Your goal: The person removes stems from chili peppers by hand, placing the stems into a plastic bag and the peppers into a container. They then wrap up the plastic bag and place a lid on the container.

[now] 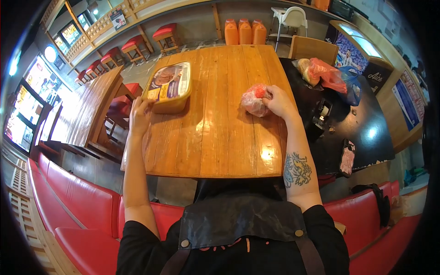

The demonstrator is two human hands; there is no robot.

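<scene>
A rectangular yellow plastic tub (170, 106) with a printed lid lies on the left side of the wooden table (215, 142). My left hand (140, 115) is at its near left corner, fingers closed on the rim. On the right half of the table rests a small tied plastic bag (253, 101), whitish with a red top; its contents are blurred by the plastic. My right hand (277, 101) pinches this bag at its red knotted top.
A black side table (366, 121) adjoins on the right, holding bread in a bag (306, 72), red and blue plastic bags (327, 75), a tape dispenser (321, 114) and a phone (347, 158). Orange jugs (245, 33) and red stools (164, 31) stand beyond. Red bench seating (82, 192) runs behind me.
</scene>
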